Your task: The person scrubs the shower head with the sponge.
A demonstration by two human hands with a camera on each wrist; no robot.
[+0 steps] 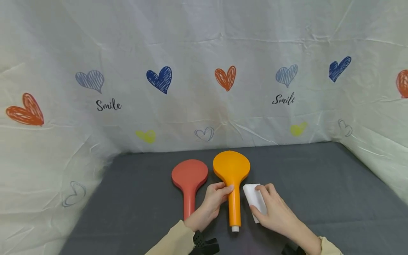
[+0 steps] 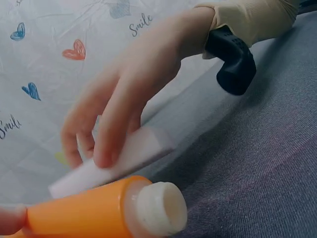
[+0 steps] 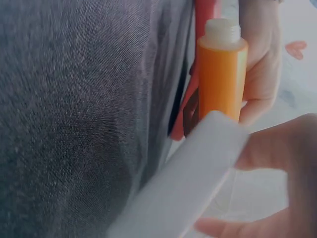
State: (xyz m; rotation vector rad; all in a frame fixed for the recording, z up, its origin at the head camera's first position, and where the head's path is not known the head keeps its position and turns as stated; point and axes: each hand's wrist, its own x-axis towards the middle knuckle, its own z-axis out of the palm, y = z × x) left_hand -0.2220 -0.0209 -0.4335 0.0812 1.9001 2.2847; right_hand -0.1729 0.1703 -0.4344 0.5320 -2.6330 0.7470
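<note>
My left hand [image 1: 211, 202] grips the upper handle of an orange paddle-shaped object [image 1: 231, 166], its thumb lying across the front. The paddle has a flat round head, and a white threaded neck [image 2: 161, 209] sticks out from the bottom of its handle. Just to the right, my right hand [image 1: 278, 210] pinches a white rectangular block [image 1: 254, 198] between thumb and fingers. In the right wrist view the block [image 3: 185, 178] overlaps the orange handle [image 3: 221, 79]. A red paddle of the same shape [image 1: 190, 172] lies left of the orange one, its lower handle hidden behind my left wrist.
Dark grey cloth [image 1: 137, 198] covers the table. A white curtain [image 1: 191, 39] printed with hearts and "Smile" lettering hangs behind the table and along both sides. Each wrist carries a black device, such as the left one [image 1: 205, 245].
</note>
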